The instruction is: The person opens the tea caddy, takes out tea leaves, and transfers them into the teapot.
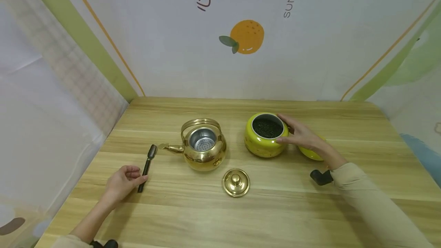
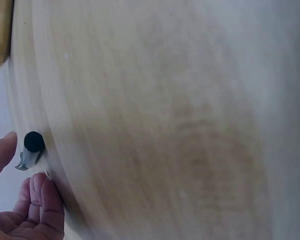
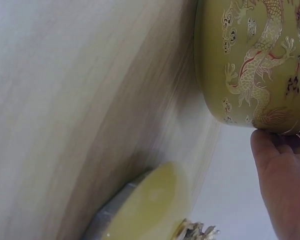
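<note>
My left hand point(image 1: 120, 186) is around a dark tea scoop point(image 1: 144, 171) lying on the table, thumb on one side and fingers on the other. In the left wrist view, gaps show between the fingers and the scoop's round black handle end point(image 2: 34, 142). On the right side of a glossy yellow tea jar point(image 1: 263, 146), my right hand point(image 1: 303, 135) holds on with thumb and fingers spread around it. The lidless jar contains dark green tea leaves point(image 1: 268, 126). A golden dragon decorates its side in the right wrist view.
A brass teapot point(image 1: 204, 160) with a raised handle and a steel strainer point(image 1: 203, 144) stands between the hands. Its brass lid point(image 1: 236, 183) lies in front. The yellow jar lid point(image 1: 311, 153) is beneath my right forearm. A printed cloth point(image 1: 193, 64) hangs behind the wooden table.
</note>
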The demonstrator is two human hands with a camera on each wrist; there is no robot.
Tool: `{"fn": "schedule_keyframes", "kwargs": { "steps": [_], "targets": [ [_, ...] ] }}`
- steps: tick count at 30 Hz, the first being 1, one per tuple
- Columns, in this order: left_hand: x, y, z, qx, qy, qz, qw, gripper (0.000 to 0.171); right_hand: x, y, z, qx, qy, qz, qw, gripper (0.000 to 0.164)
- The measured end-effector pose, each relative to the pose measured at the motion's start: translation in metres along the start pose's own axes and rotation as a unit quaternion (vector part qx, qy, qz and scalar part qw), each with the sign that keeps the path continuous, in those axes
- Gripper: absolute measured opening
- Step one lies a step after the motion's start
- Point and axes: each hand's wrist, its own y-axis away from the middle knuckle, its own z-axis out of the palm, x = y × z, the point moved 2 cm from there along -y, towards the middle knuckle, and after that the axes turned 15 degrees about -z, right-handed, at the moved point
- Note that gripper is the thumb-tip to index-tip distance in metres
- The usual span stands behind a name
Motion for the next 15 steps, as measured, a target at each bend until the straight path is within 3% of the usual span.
{"fn": "schedule_keyframes", "kwargs": {
  "steps": [15],
  "targets": [
    [0.0018,-0.0019,-0.0028,0.009,-0.056,0.007,0.9984,0.034,-0.0009,0.0005,0.0007,0.003,-0.003,0.004,1.000,0.083]
  ]
}}
